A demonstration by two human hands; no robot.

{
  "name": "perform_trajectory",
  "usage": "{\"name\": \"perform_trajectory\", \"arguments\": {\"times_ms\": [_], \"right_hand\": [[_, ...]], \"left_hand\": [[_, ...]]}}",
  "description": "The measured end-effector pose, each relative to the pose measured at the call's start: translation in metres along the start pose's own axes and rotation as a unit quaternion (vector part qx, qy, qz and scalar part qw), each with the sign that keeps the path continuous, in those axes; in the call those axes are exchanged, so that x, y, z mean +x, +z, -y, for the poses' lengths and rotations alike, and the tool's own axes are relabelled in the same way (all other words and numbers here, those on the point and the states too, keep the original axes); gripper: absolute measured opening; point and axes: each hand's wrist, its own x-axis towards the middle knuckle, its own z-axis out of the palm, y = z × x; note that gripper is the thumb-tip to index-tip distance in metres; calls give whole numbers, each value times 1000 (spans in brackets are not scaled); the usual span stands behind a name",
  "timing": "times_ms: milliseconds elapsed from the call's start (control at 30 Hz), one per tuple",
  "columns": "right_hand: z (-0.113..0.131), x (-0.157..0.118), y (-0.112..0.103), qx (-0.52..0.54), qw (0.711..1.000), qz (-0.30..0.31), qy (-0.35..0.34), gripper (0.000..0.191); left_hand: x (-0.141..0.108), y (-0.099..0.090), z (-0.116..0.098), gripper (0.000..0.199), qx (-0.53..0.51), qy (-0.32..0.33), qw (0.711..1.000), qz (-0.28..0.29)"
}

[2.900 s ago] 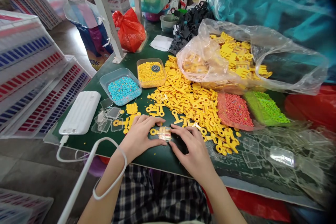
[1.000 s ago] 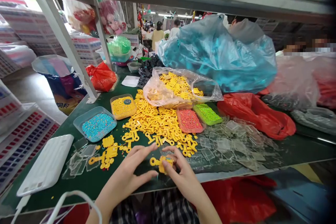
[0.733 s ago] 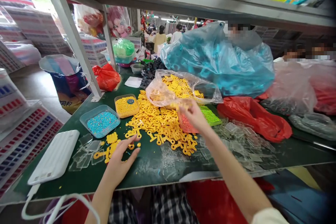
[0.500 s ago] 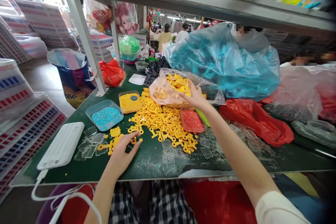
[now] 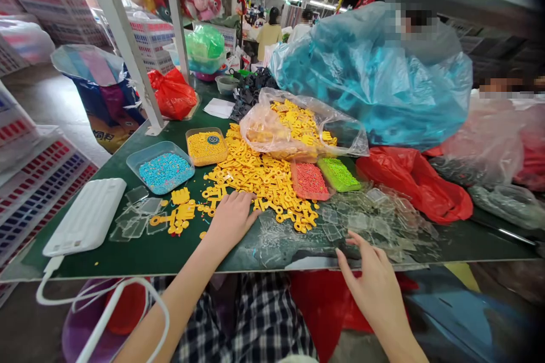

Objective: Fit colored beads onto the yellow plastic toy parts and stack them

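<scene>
My left hand (image 5: 233,220) lies palm down at the front edge of a heap of yellow plastic pieces (image 5: 259,178), thumb apart from the fingers; its fingertips touch the pieces and are partly hidden. My right hand (image 5: 371,275) hovers at the table's front edge, open, fingers spread with nothing in them. Clear plastic squares (image 5: 366,212) lie scattered just beyond it. Behind the heap, a clear bag (image 5: 261,127) spills more yellow pieces. A small group of yellow pieces (image 5: 181,212) sits left of my left hand, beside other clear squares (image 5: 136,215).
Small trays hold blue beads (image 5: 166,173), yellow beads (image 5: 206,146), red beads (image 5: 310,180) and green beads (image 5: 339,174). A white power bank (image 5: 85,216) with a cable lies at left. A large bag of blue pieces (image 5: 374,85) and a red bag (image 5: 415,181) lie right. A shelf post (image 5: 128,45) stands left.
My right hand has left the bag of yellow pieces and come back to the table's front edge. My left hand has moved right to the heap. The view has tilted down, showing the green beads.
</scene>
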Motion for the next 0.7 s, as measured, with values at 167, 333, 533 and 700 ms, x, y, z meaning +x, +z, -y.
{"name": "perform_trajectory", "arguments": {"times_ms": [167,333,533,700], "right_hand": [[17,-21,-1,33,999,32,-14,43],[49,-3,11,92,993,27,-67,32],[75,41,30,106,983,7,-151,27],[81,66,54,49,991,22,-120,23]], "left_hand": [[18,-1,-17,25,22,-51,997,51],[11,-3,-12,21,6,-69,995,65],[0,2,10,35,-103,-64,992,46],[-14,10,25,41,-162,5,987,-7]]}}
